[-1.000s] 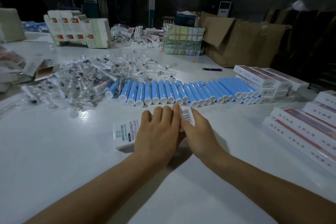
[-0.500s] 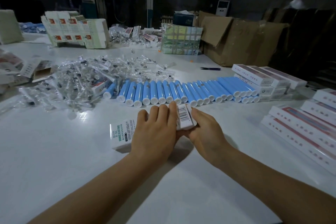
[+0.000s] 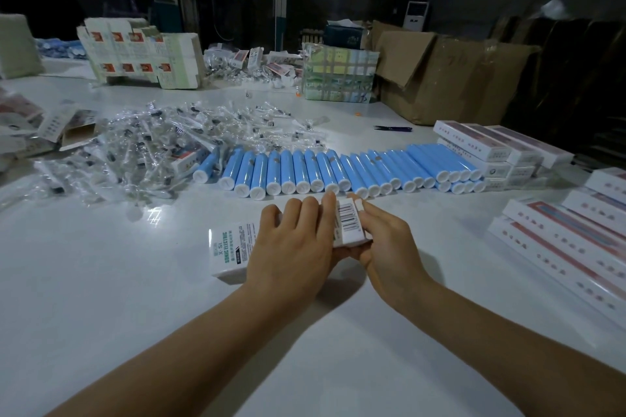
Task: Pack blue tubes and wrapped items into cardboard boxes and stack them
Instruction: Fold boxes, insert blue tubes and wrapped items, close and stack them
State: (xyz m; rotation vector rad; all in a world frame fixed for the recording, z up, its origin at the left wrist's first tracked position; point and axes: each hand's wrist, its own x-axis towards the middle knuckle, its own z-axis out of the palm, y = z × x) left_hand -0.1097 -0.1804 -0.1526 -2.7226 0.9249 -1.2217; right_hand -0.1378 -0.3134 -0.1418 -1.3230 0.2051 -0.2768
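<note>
Gripping a white printed box point(image 3: 233, 252) from both ends, a person holds it over the near middle of the white table point(image 3: 101, 315): the left hand point(image 3: 293, 247) curls over its top, the right hand point(image 3: 382, 245) pinches its barcoded end. Just beyond, a row of blue tubes point(image 3: 338, 171) lies side by side across the table's middle, with a heap of clear-wrapped items point(image 3: 135, 152) at its left end. Closed boxes point(image 3: 559, 240) are stacked along the right edge; a brown carton point(image 3: 450, 78) stands at the far right.
</note>
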